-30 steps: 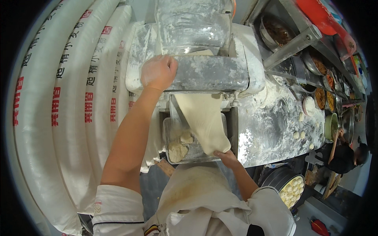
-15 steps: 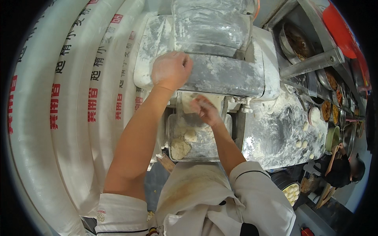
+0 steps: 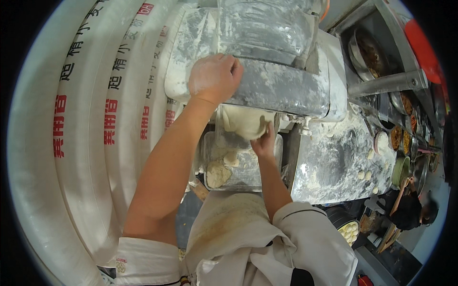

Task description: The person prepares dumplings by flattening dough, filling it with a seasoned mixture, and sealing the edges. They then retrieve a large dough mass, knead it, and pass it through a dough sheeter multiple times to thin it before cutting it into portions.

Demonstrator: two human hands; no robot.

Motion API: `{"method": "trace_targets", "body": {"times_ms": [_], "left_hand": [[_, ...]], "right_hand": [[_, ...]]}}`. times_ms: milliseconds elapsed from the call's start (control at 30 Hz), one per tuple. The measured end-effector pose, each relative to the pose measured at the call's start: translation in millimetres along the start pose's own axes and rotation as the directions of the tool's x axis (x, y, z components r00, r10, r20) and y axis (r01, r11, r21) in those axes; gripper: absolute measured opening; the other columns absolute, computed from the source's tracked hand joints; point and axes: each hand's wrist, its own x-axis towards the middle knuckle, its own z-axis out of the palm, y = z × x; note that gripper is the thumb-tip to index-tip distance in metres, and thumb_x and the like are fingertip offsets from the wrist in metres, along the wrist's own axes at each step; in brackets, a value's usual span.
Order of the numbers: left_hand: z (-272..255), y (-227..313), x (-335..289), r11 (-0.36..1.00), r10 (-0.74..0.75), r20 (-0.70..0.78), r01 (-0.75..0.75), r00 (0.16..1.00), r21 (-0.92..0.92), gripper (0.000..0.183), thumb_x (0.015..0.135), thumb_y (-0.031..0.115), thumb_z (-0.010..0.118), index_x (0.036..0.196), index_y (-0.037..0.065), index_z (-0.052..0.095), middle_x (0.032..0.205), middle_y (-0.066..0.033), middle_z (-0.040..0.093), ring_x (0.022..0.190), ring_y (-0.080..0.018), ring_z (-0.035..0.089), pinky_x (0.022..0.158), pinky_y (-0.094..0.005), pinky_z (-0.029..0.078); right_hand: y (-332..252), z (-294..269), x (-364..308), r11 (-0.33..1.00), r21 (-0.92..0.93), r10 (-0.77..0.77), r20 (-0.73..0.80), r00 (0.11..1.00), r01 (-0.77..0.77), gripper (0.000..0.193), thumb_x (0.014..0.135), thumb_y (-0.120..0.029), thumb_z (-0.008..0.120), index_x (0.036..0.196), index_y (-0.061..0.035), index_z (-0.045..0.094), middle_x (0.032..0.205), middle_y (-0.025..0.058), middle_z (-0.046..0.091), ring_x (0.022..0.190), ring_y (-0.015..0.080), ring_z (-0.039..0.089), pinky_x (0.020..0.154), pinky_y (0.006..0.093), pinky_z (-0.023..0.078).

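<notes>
We are, by our judgement, at the step of drawing flattened dough from the roller machine (image 3: 281, 88). The dough sheet (image 3: 242, 121) hangs below the rollers' cover, above a metal tray (image 3: 250, 176). Our left hand (image 3: 215, 78) rests on the cover, fingers curled into a loose fist. Our right hand (image 3: 264, 143) is at the sheet's lower right edge, thumb up; its fingers are partly hidden, so we cannot tell whether they pinch it or merely support it. The next move calls, we judge, for steady support under the loose end.

The tray holds a large dough lump (image 3: 218, 175) and a smaller one (image 3: 231, 158). A metal bowl (image 3: 355, 55) on the shelf holds something dark. Beyond the floury desk (image 3: 329, 159) stands a green bowl (image 3: 400, 172); a dark round pan (image 3: 337, 219) holds pale pieces.
</notes>
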Motion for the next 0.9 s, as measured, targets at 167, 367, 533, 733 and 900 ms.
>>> {"method": "trace_targets", "body": {"times_ms": [167,367,533,733,900], "left_hand": [[17.1,34.3,24.5,0.992,0.090,-0.001,-0.090,0.996,-0.092,0.026,0.092,0.030,0.063,0.078,0.010,0.071,0.081,-0.0092,0.071,0.079,-0.0333,0.068,0.073,-0.0461,0.054],[-2.9,4.6,-1.3,0.999,-0.034,0.074,0.033,0.997,0.027,0.029,0.094,0.032,0.061,0.078,0.009,0.070,0.083,-0.0103,0.070,0.080,-0.0336,0.068,0.074,-0.0478,0.053],[0.0,5.7,8.6,0.998,0.028,0.038,-0.026,0.999,-0.049,0.030,0.095,0.032,0.060,0.078,0.009,0.069,0.082,-0.0120,0.069,0.080,-0.0355,0.067,0.073,-0.0489,0.053],[5.9,15.1,14.8,0.999,0.030,0.107,-0.027,0.994,-0.030,0.028,0.095,0.031,0.061,0.081,0.009,0.070,0.088,-0.0131,0.070,0.086,-0.0358,0.067,0.078,-0.0477,0.054],[-0.1,14.5,13.8,0.998,0.046,0.034,-0.045,0.998,-0.033,0.027,0.093,0.031,0.062,0.080,0.008,0.068,0.086,-0.0122,0.069,0.084,-0.0351,0.067,0.079,-0.0470,0.053]], "right_hand": [[-43.7,-90.9,36.2,0.990,-0.110,-0.092,-0.046,0.995,0.087,0.052,0.101,-0.034,0.067,0.146,-0.0114,0.052,0.142,0.0061,0.060,0.134,0.0268,0.053,0.113,0.0466,0.043],[-23.2,45.8,-61.6,0.845,-0.522,-0.129,0.008,0.992,0.114,0.056,0.091,-0.008,0.075,0.141,-0.0035,0.052,0.131,0.0098,0.064,0.119,0.0244,0.064,0.103,0.0435,0.052],[-76.9,195.6,-168.2,0.714,-0.699,-0.075,-0.001,0.997,0.053,0.047,0.093,-0.017,0.072,0.133,0.0021,0.057,0.115,0.0125,0.070,0.105,0.0234,0.069,0.094,0.0366,0.056],[-171.1,385.3,-116.1,0.805,-0.551,-0.011,0.360,0.933,0.222,0.043,0.101,-0.038,0.063,0.122,-0.0005,0.066,0.109,0.0058,0.074,0.097,0.0208,0.072,0.088,0.0351,0.056],[-217.2,483.4,-36.2,-0.690,-0.671,-0.405,0.669,0.623,0.272,0.060,0.094,-0.040,0.074,0.134,0.0011,0.057,0.121,0.0196,0.067,0.119,0.0326,0.063,0.103,0.0410,0.050]]}}
